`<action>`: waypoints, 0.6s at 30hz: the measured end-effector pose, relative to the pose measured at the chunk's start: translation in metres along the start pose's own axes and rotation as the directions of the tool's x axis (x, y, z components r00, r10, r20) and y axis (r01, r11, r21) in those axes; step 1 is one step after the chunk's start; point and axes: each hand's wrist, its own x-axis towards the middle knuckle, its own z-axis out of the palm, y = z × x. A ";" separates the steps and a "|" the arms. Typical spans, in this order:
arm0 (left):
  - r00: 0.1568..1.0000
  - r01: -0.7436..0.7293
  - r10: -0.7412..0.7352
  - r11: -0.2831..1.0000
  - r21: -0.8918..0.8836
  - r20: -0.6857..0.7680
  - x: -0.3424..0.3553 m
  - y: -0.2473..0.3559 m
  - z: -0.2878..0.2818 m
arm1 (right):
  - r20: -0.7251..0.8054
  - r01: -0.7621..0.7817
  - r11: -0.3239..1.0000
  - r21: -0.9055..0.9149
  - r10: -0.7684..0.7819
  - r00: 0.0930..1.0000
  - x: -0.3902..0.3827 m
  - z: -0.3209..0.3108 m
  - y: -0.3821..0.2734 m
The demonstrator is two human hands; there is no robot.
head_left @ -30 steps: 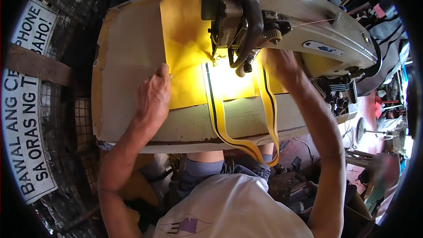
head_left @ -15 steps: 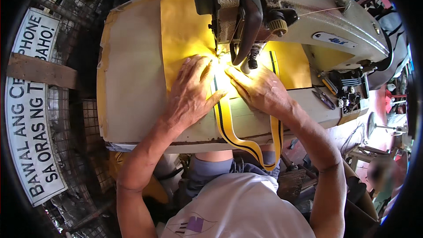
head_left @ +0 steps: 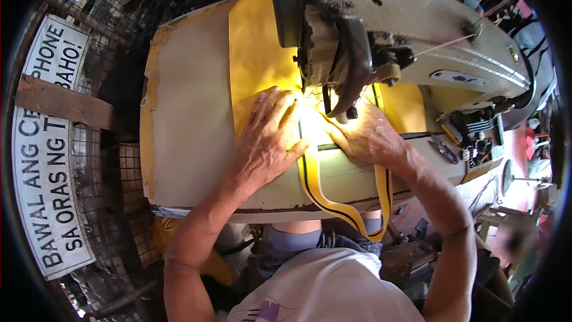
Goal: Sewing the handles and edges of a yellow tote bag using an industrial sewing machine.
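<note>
My left hand [head_left: 269, 137] lies flat, fingers stretched, on a yellow sheet of fabric [head_left: 257, 42] beside the needle area of a sewing machine [head_left: 387, 18]. Its thumb reaches to a yellow webbing strap [head_left: 314, 185] with a dark stripe. My right hand [head_left: 370, 136] rests on the fabric on the other side, partly under the machine head, its fingers extended and some hidden. The strap hangs in a loop over the table's near edge, both ends running up to the fabric. Bright lamp glare washes out the spot between my fingertips.
The pale tabletop [head_left: 185, 101] has worn, taped edges. At its right lie pliers [head_left: 444, 150], a yellow-handled tool [head_left: 451, 129] and a tray [head_left: 481, 143] of small metal parts. A wire grid with a white sign [head_left: 50, 197] and a wooden slat [head_left: 62, 102] stands at left.
The whole view has shifted, so everything sits slightly lower and farther right. Both hands stay on the fabric beside the needle area, with little visible movement relative to the machine.
</note>
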 end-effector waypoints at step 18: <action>0.987 -0.033 0.019 0.996 0.083 0.158 0.003 -0.023 -0.002 | -0.583 -0.613 0.722 -0.321 0.359 0.729 -0.124 -0.281 0.135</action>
